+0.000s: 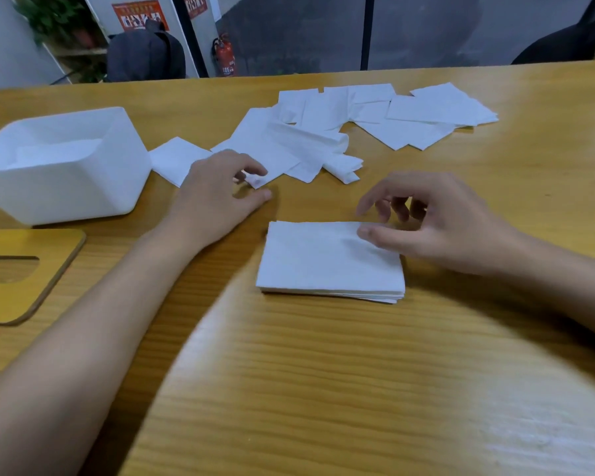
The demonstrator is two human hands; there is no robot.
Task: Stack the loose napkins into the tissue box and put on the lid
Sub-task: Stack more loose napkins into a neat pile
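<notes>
White napkin (279, 156) corner pinched by left hand (217, 197) fingers (257, 171); right hand (443, 221) fingers (368, 205) spread over stack (323, 262) edge.

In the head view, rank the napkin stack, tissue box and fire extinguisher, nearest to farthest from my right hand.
1. Napkin stack, under the thumb of the right hand.
2. Tissue box, far to the left.
3. Fire extinguisher, in the background.

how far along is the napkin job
Partway. Done: some napkins sit in the tissue box, and a neat stack lies on the table under the right hand's thumb. In hand: the left hand pinches a loose napkin. Left: the scattered napkins, boxing the stack, the lid.
</notes>
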